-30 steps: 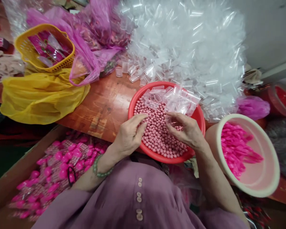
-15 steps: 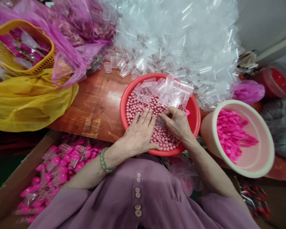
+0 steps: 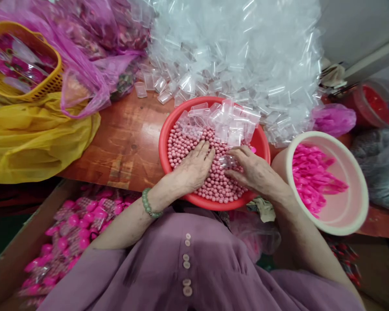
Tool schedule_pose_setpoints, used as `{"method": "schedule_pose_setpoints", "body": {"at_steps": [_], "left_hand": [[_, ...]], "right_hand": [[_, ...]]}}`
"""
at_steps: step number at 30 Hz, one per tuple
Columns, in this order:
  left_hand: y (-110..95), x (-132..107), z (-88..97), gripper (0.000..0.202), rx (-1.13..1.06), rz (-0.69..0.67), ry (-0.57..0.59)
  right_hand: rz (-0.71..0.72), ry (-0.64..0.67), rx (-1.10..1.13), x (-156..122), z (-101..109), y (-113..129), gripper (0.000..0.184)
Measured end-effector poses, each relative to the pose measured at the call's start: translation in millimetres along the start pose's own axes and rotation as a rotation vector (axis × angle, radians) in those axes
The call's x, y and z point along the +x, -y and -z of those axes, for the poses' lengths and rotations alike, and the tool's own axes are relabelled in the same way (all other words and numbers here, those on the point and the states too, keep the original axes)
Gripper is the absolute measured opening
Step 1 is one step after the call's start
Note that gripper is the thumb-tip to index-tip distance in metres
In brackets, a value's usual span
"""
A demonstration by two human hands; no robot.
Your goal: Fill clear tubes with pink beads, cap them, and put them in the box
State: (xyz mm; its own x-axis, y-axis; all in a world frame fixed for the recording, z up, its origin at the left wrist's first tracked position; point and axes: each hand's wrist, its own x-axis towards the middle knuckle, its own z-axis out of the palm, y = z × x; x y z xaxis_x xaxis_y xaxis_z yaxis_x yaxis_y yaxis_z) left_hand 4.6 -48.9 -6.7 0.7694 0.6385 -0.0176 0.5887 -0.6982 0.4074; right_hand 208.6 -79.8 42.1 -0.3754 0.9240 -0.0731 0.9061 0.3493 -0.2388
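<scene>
A red basin [image 3: 164,142] holds many pink beads [image 3: 184,149], with several clear plastic cases [image 3: 225,116] heaped along its far side. My left hand [image 3: 194,166] lies palm down on the beads, fingers stretched out, holding nothing visible. To its right, my right hand [image 3: 254,170] is over the beads, its thumb and fingers apart. One clear case [image 3: 226,162] lies among the beads just off those fingertips; whether they touch it is hard to tell. A bit of bright pink plastic [image 3: 253,149] shows beyond my right knuckles.
A large pile of clear cases [image 3: 236,52] covers the back of the wooden table [image 3: 126,142]. At right stands a cream bucket [image 3: 346,207] of pink plastic pieces [image 3: 311,177]. Yellow basket [image 3: 56,77] and yellow bag [image 3: 35,138] are left. Below sits a box of pink-capped filled cases [image 3: 73,220].
My right hand has moved slightly right and its pinched fingers have spread apart. My left hand has shifted a little within the basin. The whole view has shifted slightly.
</scene>
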Motion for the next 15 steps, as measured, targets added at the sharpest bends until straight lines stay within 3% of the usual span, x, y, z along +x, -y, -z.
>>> {"method": "schedule_pose_setpoints", "body": {"at_steps": [4, 8, 11, 15], "left_hand": [[6.9, -0.1, -1.2, 0.06, -0.103, -0.079, -0.046], [13.8, 6.1, -7.9, 0.065, -0.28, -0.109, -0.109], [19.4, 14.1, -12.7, 0.063, -0.4, -0.091, -0.125], [26.0, 20.7, -9.9, 0.053, -0.519, -0.06, -0.108]], "right_hand": [[0.041, 0.254, -0.091, 22.1, 15.1, 8.9, 0.01], [0.08, 0.36, -0.108, 40.7, 12.0, 12.5, 0.005], [0.045, 0.321, -0.074, 43.8, -0.5, 12.3, 0.01], [-0.025, 0.115, 0.134, 40.3, -23.5, 14.2, 0.013]]}}
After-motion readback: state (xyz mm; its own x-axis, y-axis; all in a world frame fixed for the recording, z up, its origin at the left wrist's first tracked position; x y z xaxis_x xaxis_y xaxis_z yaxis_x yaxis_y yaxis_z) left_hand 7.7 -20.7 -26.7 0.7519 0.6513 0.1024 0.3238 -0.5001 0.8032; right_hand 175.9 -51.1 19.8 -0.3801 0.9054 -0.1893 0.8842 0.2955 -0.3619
